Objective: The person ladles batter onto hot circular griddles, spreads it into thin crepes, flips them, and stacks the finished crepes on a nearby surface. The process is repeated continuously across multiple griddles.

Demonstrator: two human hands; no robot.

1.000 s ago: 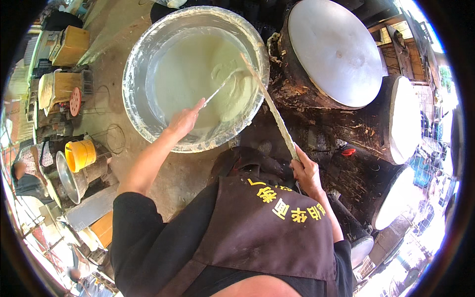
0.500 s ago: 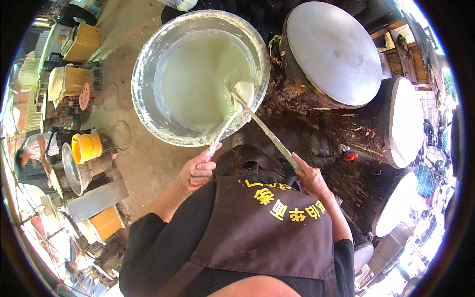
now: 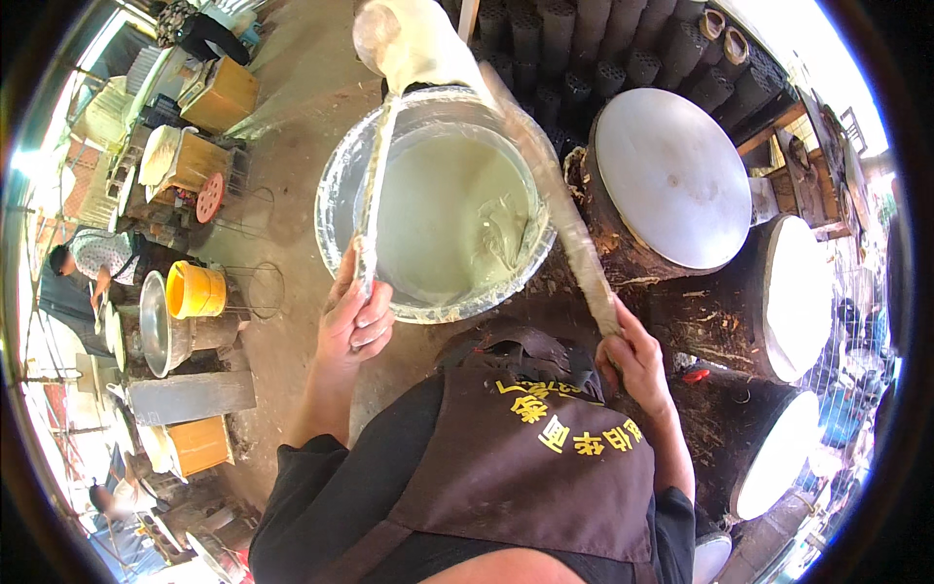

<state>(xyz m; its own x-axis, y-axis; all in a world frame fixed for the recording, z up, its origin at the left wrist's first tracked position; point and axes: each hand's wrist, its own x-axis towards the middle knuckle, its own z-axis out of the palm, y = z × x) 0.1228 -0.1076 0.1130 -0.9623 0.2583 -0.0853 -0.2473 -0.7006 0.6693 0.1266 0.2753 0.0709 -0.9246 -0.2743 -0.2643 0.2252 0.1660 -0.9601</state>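
My left hand [image 3: 355, 316] is closed around a pale, wet-coated handle [image 3: 375, 185] that points up and away. In my right hand [image 3: 634, 360] is a longer coated stick [image 3: 574, 229], slanting up to the left. Their far ends meet a large, smooth, cream-coloured mass [image 3: 413, 44], raised past the basin's far side in this view; whether it is dough or a coated tool head I cannot tell. Below is a wide metal basin [image 3: 333, 248] with a white-crusted rim. It holds thick, pale greenish-white liquid [image 3: 418, 214], rippled on its right side.
To the right stand dark drums with round pale lids [image 3: 671, 180]. Several black perforated cylinders [image 3: 608, 34] are stacked at the back. On the left are a yellow bucket [image 3: 197, 290], a shallow metal bowl [image 3: 154, 336], a wooden box [image 3: 222, 95] and a person [image 3: 97, 255].
Both hands have spread apart. The handle and stick, crossed low in the basin before, now point upward with the cream-coloured mass at their ends. My view has shifted, so the basin appears lower right.
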